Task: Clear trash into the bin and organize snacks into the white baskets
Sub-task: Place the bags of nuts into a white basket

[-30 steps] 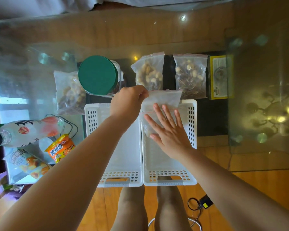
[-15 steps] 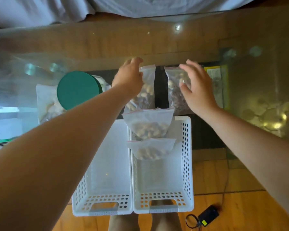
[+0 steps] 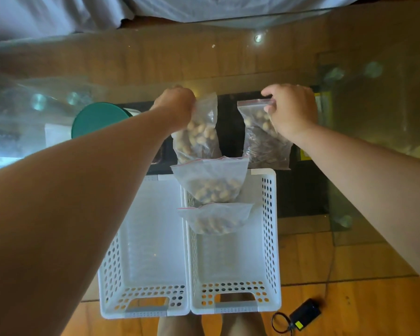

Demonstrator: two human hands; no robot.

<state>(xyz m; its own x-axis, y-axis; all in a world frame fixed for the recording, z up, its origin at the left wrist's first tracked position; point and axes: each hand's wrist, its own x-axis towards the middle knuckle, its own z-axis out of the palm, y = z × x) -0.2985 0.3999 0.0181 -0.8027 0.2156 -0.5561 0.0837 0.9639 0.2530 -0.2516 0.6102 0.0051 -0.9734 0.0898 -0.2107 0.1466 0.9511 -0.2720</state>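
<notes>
Two white perforated baskets stand side by side at the near edge of the glass table: the left basket (image 3: 143, 238) holds nothing, the right basket (image 3: 268, 238) holds two clear zip bags of pale nuts, one (image 3: 212, 183) at its far end and one (image 3: 216, 218) just nearer. Beyond the baskets, my left hand (image 3: 176, 105) grips the top of a zip bag of pale nuts (image 3: 197, 137). My right hand (image 3: 292, 110) pinches the top edge of a zip bag of darker mixed nuts (image 3: 262, 141). Both bags hang down from the hands.
A jar with a green lid (image 3: 98, 120) stands left of my left arm, with a pale bag partly hidden behind it. A yellow-edged box (image 3: 324, 100) lies behind my right hand. A black adapter with a cable (image 3: 304, 312) lies on the wooden floor.
Both hands left the right basket, reached to the two bags beyond it and closed on their tops. The view has tilted further toward the far side of the table.
</notes>
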